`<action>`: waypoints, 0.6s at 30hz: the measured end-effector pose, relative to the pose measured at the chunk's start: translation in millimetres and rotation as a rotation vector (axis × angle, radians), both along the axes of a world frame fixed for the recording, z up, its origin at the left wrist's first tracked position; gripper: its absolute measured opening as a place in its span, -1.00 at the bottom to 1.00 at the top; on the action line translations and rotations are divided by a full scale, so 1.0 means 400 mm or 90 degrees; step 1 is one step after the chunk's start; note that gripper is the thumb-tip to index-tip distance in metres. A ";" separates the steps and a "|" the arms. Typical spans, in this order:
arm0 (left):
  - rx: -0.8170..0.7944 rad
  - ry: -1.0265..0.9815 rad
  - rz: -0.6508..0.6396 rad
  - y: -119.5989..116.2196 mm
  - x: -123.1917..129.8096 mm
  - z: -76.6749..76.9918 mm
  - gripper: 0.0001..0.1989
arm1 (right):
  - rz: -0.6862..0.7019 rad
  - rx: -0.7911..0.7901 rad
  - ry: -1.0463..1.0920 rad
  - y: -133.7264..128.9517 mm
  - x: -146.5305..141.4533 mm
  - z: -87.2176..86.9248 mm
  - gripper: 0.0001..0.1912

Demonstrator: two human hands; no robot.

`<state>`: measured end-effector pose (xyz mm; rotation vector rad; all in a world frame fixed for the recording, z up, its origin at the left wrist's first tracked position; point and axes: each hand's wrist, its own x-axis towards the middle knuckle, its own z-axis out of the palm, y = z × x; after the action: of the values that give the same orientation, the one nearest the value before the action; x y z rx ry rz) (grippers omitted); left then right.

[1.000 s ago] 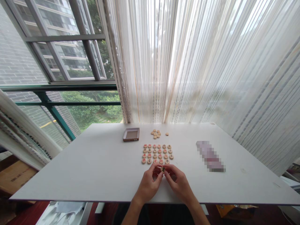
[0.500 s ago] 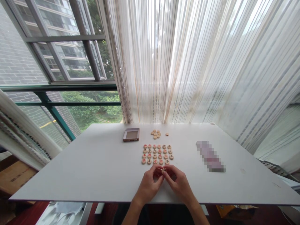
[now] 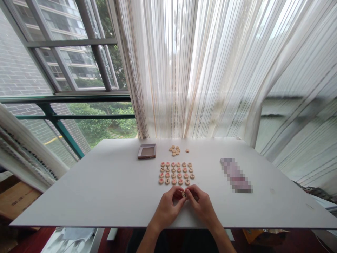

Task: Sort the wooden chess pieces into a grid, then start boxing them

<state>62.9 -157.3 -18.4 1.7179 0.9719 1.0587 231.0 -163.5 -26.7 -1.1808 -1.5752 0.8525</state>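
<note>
Between the fingertips of both hands is a round wooden Chinese chess piece (image 3: 184,194) with a dark character on its face. My left hand (image 3: 168,205) pinches it from the left, my right hand (image 3: 199,202) from the right, just above the white table near its front edge. Right beyond the fingers lie rows of Chinese chess pieces (image 3: 173,175), face up, with red and black characters. Farther back sits a loose cluster of pieces (image 3: 174,151) whose faces show no readable marks. One single piece (image 3: 187,150) lies to the right of that cluster.
A shallow open box (image 3: 146,151) stands at the back left of the white table (image 3: 92,189). On the right lies a pixelated flat pinkish object (image 3: 236,175). Sheer curtains (image 3: 210,70) hang behind the table's far edge, with a window (image 3: 71,63) at the left.
The held piece has turned between my fingers, so its dark character shows more plainly. Both hands stay in nearly the same place. The curtain at the right has shifted.
</note>
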 end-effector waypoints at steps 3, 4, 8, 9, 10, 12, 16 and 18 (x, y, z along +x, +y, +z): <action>-0.001 -0.013 0.007 0.002 0.001 -0.002 -0.81 | -0.008 0.008 -0.002 -0.001 -0.001 0.001 -0.79; -0.001 -0.018 0.008 0.002 0.001 -0.002 -0.82 | -0.008 0.012 -0.005 -0.002 -0.002 0.001 -0.81; -0.006 -0.027 0.015 0.001 0.003 0.003 -0.82 | 0.003 0.023 -0.008 -0.005 -0.002 0.001 -0.83; -0.007 -0.028 0.017 0.001 0.003 0.004 -0.82 | 0.006 0.027 -0.007 -0.005 -0.001 0.001 -0.83; -0.008 -0.028 0.019 0.000 0.003 0.006 -0.82 | 0.010 0.031 -0.007 -0.005 -0.001 0.000 -0.83; -0.007 -0.027 0.023 0.000 0.002 0.007 -0.82 | 0.018 0.039 -0.008 -0.004 -0.001 0.001 -0.82; -0.003 -0.030 0.027 0.000 0.001 0.008 -0.82 | 0.038 0.053 -0.008 -0.003 -0.002 0.003 -0.77; -0.007 -0.038 0.027 0.000 0.001 0.008 -0.83 | 0.042 0.059 -0.006 -0.003 -0.002 0.004 -0.76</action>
<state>63.5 -157.2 -15.3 1.6547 0.9781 1.1230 230.3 -164.8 -25.2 -1.0736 -1.6513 0.8089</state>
